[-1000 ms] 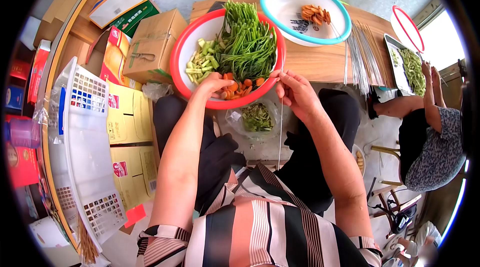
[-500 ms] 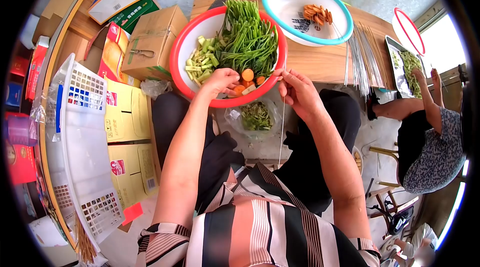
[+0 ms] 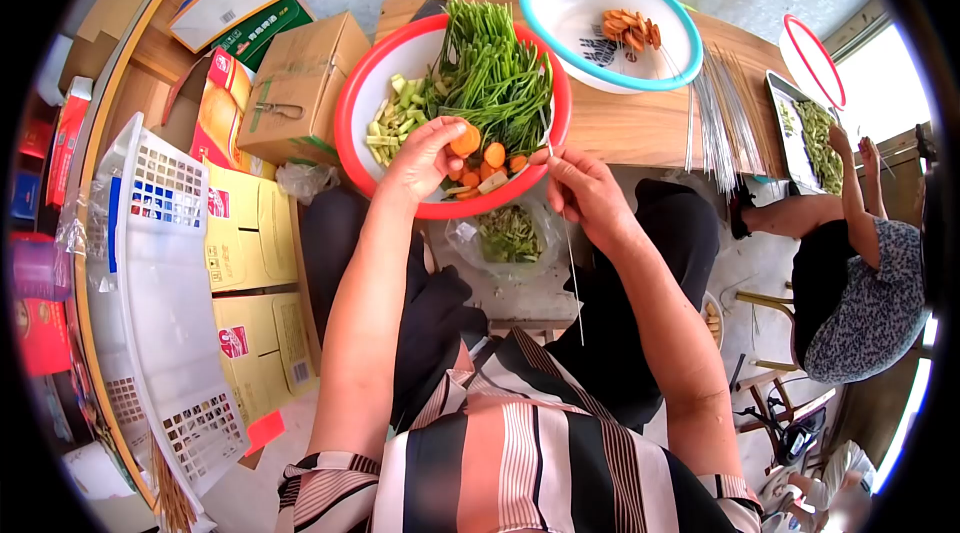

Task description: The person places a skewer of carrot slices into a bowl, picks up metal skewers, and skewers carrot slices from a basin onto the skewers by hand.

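My left hand (image 3: 424, 163) pinches an orange carrot slice (image 3: 465, 141) over the near side of a red-rimmed basin (image 3: 350, 113). Closed around a thin metal skewer (image 3: 574, 283), my right hand (image 3: 592, 198) is at the basin's near right rim; the skewer's long end hangs down toward my lap. Inside the basin lie long green stalks (image 3: 490, 73), pale green chopped stems (image 3: 383, 133) and more carrot slices (image 3: 494, 155) near my left fingers. Whether anything is threaded on the skewer's upper end, I cannot make out.
A blue-rimmed basin (image 3: 530, 8) holds orange slices (image 3: 630, 30). Metal skewers (image 3: 715, 123) lie on the wooden table (image 3: 620, 128). Below is a plastic bag of green trimmings (image 3: 510, 235). Cardboard boxes (image 3: 300, 83) stand left. At right, another person (image 3: 865, 303) works over a tray (image 3: 790, 123).
My left hand has lifted slightly from the carrot pile, with a slice now visible in its fingers. My right hand has moved slightly left and down, and the skewer's lower end has swung right.
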